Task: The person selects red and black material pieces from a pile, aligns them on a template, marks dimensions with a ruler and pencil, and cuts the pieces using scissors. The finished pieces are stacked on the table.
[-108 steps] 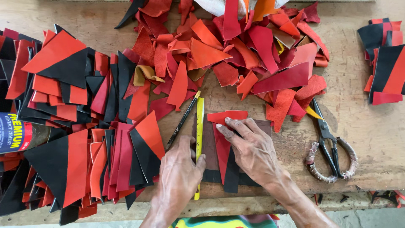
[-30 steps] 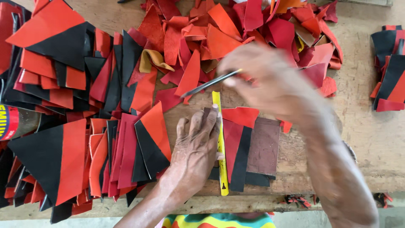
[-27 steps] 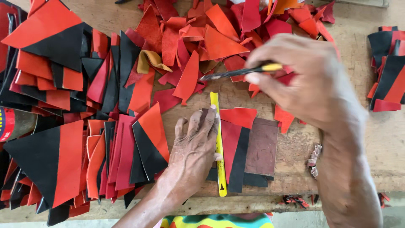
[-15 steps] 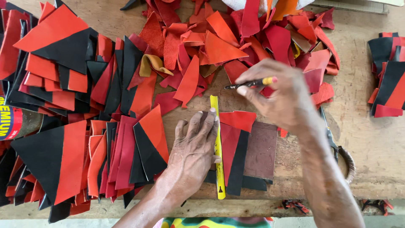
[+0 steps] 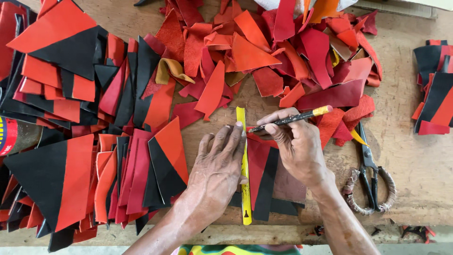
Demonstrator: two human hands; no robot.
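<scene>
**Pencil brought down to the ruler**

Half a second ago the right hand [image 5: 299, 151] held the pencil [image 5: 289, 118] higher, over the red scraps; now it has come down, and the pencil tip sits just beside the top part of the yellow ruler [image 5: 244, 170]. The fingers are closed around the pencil.

The left hand [image 5: 216, 163] has stayed flat, fingers spread, pressing on the ruler.

The ruler lies upright across a red and black leather piece [image 5: 263, 182] near the front edge of the wooden table [image 5: 415, 165]. The piece looks like 2 strips joined, 1 red and 1 black, though the hands cover part of it. Scissors [image 5: 370, 172] lie to the right.
</scene>
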